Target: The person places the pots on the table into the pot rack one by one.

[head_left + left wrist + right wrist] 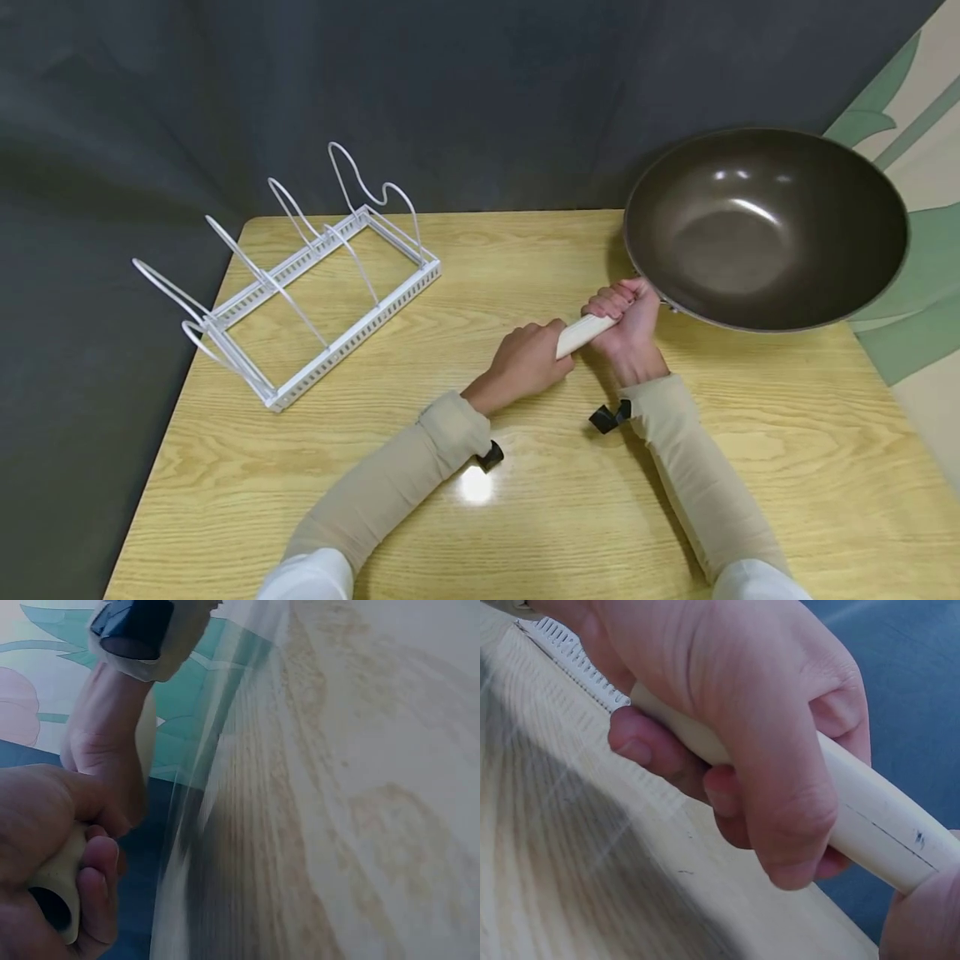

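Observation:
A large wok [765, 233] with a dark brown, glossy inside hangs over the table's back right corner in the head view, its open side partly turned to me. Its cream handle [583, 335] runs down and left from the rim. My right hand [628, 323] grips the handle close to the pan. Nearer the free end, my left hand [525, 364] is wrapped round it too. In the left wrist view, the hollow handle end [71, 877] pokes out of the left fist. A bare stretch of handle shows between both hands in the right wrist view.
A white wire rack [352, 343] with upright loops stands on the wooden table [480, 275] at the left. Behind the table hangs a dark curtain [487, 100]. A wall with green leaf shapes [922, 275] lies to the right. Black wrist mounts [606, 418] hang below the sleeves.

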`<act>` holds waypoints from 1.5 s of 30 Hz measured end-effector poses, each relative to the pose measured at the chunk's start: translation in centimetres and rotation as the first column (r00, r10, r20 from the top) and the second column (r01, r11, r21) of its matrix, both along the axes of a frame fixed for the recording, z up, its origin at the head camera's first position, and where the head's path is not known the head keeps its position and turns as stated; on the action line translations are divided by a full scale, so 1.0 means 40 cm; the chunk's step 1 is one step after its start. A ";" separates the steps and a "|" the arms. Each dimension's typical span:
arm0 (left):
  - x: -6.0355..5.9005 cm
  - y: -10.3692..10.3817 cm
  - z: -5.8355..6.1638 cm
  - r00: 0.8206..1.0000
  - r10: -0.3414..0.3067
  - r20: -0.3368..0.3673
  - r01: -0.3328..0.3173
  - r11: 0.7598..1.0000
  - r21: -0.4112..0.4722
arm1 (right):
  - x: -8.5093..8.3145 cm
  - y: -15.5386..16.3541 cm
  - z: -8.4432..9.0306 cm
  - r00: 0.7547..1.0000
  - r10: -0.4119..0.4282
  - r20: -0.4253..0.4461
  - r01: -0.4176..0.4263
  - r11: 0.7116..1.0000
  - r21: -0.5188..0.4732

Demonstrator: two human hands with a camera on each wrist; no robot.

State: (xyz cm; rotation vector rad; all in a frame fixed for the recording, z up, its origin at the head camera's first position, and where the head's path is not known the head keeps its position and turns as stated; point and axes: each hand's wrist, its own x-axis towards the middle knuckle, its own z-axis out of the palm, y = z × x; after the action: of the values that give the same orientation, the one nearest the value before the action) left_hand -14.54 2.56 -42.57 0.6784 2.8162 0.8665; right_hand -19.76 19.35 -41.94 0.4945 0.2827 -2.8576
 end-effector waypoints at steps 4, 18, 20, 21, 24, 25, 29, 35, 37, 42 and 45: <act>0.009 0.003 -0.009 0.999 0.015 -0.046 -0.014 1.000 0.019 | 0.006 0.000 0.011 1.000 0.010 -0.023 -0.010 1.000 0.016; 0.034 -0.016 0.007 0.982 0.039 -0.186 -0.029 0.998 0.057 | 0.018 -0.017 0.050 0.995 0.047 -0.090 -0.047 0.999 0.001; 0.038 -0.018 0.006 0.979 0.042 -0.198 -0.030 0.997 0.065 | 0.023 -0.018 0.056 0.994 0.061 -0.095 -0.061 0.998 0.004; 0.041 -0.018 0.005 0.977 0.042 -0.209 -0.028 0.997 0.069 | 0.026 -0.017 0.059 0.993 0.068 -0.100 -0.068 0.998 0.005; 0.049 -0.018 0.006 0.968 0.035 -0.248 -0.012 0.996 0.091 | 0.037 -0.014 0.071 0.989 0.081 -0.121 -0.082 0.997 -0.007; 0.051 -0.018 0.006 0.966 0.032 -0.258 -0.008 0.995 0.096 | 0.041 -0.013 0.074 0.988 0.081 -0.131 -0.082 0.997 -0.007; 0.056 -0.026 0.008 0.961 0.042 -0.274 -0.010 0.993 0.115 | 0.048 -0.022 0.084 0.981 0.088 -0.173 -0.091 0.996 -0.013; 0.067 -0.044 0.003 0.952 0.089 -0.293 -0.041 0.985 0.166 | 0.051 -0.053 0.098 0.963 0.117 -0.243 -0.113 0.993 0.032; 0.073 -0.047 0.000 0.953 0.091 -0.289 -0.032 0.979 0.202 | 0.057 -0.060 0.105 0.957 0.124 -0.262 -0.110 0.992 0.066; 0.084 -0.049 -0.006 0.953 0.067 -0.294 0.012 0.966 0.260 | 0.077 -0.068 0.125 0.942 0.131 -0.309 -0.091 0.986 0.142; 0.080 -0.056 -0.006 0.944 0.065 -0.323 0.020 0.967 0.255 | 0.086 -0.076 0.136 0.936 0.123 -0.331 -0.065 0.981 0.181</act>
State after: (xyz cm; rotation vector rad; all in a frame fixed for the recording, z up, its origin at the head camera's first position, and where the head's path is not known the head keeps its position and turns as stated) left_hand -11.34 0.34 -42.82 0.9038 3.0344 1.2426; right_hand -16.34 16.32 -36.52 0.0051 0.5938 -2.8245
